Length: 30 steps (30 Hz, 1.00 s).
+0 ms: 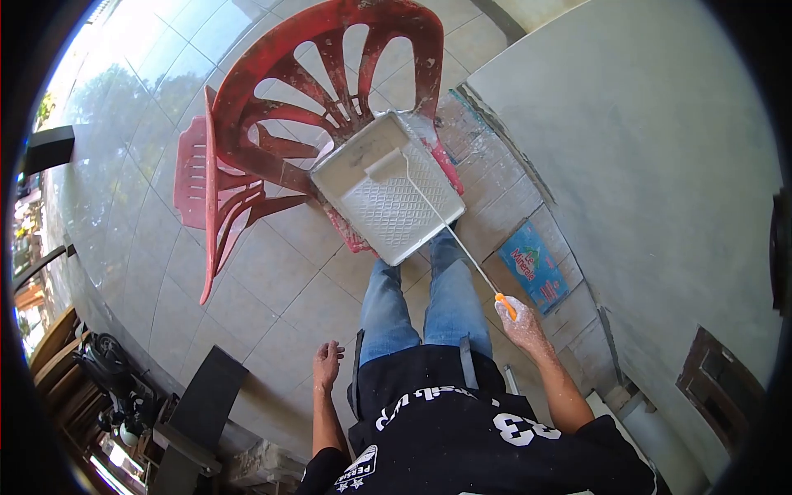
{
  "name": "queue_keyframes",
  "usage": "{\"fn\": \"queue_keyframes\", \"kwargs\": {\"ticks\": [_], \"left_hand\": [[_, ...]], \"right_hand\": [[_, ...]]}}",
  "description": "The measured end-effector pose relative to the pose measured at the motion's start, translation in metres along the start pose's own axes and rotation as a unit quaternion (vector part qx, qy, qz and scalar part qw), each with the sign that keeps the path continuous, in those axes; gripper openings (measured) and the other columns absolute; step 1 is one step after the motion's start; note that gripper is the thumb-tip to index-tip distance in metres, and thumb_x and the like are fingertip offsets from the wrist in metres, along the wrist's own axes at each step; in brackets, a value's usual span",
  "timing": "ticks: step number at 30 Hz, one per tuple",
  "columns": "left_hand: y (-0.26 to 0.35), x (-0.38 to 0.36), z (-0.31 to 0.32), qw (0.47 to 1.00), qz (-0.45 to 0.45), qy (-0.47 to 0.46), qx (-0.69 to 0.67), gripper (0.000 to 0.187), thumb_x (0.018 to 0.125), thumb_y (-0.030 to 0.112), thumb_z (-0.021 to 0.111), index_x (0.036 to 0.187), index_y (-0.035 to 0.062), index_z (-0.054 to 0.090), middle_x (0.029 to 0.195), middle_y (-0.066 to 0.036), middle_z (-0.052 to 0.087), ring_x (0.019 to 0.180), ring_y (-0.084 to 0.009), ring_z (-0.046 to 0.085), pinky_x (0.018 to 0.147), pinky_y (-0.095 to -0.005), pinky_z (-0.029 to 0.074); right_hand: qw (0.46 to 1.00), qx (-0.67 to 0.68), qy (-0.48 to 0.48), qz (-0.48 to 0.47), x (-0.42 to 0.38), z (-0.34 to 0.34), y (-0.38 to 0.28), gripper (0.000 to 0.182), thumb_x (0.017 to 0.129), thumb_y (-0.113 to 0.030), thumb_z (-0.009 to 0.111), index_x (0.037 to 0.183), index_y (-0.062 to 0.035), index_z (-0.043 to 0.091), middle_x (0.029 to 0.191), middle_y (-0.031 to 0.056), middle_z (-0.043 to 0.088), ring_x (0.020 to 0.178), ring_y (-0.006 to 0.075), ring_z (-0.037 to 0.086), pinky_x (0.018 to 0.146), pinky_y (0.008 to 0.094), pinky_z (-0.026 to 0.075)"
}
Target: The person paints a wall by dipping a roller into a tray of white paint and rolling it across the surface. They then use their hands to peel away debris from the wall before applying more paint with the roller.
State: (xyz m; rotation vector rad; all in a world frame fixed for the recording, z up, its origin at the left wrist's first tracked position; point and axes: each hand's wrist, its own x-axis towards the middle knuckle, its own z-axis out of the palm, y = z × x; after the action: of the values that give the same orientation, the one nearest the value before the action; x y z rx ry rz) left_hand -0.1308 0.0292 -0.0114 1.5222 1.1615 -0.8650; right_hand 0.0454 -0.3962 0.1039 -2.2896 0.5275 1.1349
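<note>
My right hand [520, 323], speckled with white paint, grips the orange handle of a paint roller [384, 166]. Its long thin rod reaches up and left, and the white roller head lies in a paint tray [396, 221]. Pale paint coats the tray's ridged bed, with more in the deeper far end. Under the tray is the seat of a red plastic chair [272, 51], stained with dried paint. At my left side hangs my left hand [327, 365], holding nothing, its fingers loosely apart.
A second, pinkish-red plastic chair [192, 173] stands left of the tray. Along the right rises a smooth grey wall [635, 157], with a flattened blue printed cardboard piece [535, 266] on the floor beside it. A motorbike [115, 371] is at the lower left.
</note>
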Motion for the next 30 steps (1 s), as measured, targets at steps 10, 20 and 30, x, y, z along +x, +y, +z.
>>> {"fn": "queue_keyframes", "kwargs": {"ticks": [10, 20, 30], "left_hand": [[0.01, -0.002, -0.005, 1.0, -0.012, 0.006, -0.006, 0.041, 0.098, 0.038, 0.049, 0.109, 0.0011, 0.061, 0.094, -0.009, 0.07, 0.082, -0.0153, 0.063, 0.068, -0.0294, 0.048], [0.016, 0.001, -0.016, 1.0, 0.003, 0.01, 0.0, 0.041, 0.098, 0.039, 0.048, 0.11, 0.0013, 0.06, 0.095, -0.009, 0.07, 0.083, -0.0164, 0.064, 0.07, -0.0306, 0.048], [0.021, 0.002, -0.015, 0.999, 0.016, -0.001, 0.043, 0.042, 0.098, 0.039, 0.049, 0.11, 0.0006, 0.06, 0.094, -0.01, 0.07, 0.081, -0.0167, 0.065, 0.065, -0.0295, 0.049]], "right_hand": [[1.0, 0.002, 0.007, 0.022, -0.025, 0.005, 0.023, 0.049, 0.097, -0.041, 0.045, 0.12, -0.0005, 0.058, 0.11, 0.0245, 0.064, 0.107, 0.0412, 0.059, 0.09, 0.0445, 0.047], [0.999, 0.034, -0.004, 0.01, -0.041, -0.003, 0.049, 0.047, 0.097, -0.042, 0.047, 0.117, -0.001, 0.06, 0.106, 0.0241, 0.065, 0.102, 0.041, 0.061, 0.087, 0.0439, 0.048], [0.998, 0.061, 0.014, -0.004, -0.015, 0.033, 0.019, 0.042, 0.098, -0.041, 0.044, 0.111, -0.0044, 0.06, 0.097, 0.0238, 0.065, 0.095, 0.0416, 0.062, 0.079, 0.0466, 0.048]]}}
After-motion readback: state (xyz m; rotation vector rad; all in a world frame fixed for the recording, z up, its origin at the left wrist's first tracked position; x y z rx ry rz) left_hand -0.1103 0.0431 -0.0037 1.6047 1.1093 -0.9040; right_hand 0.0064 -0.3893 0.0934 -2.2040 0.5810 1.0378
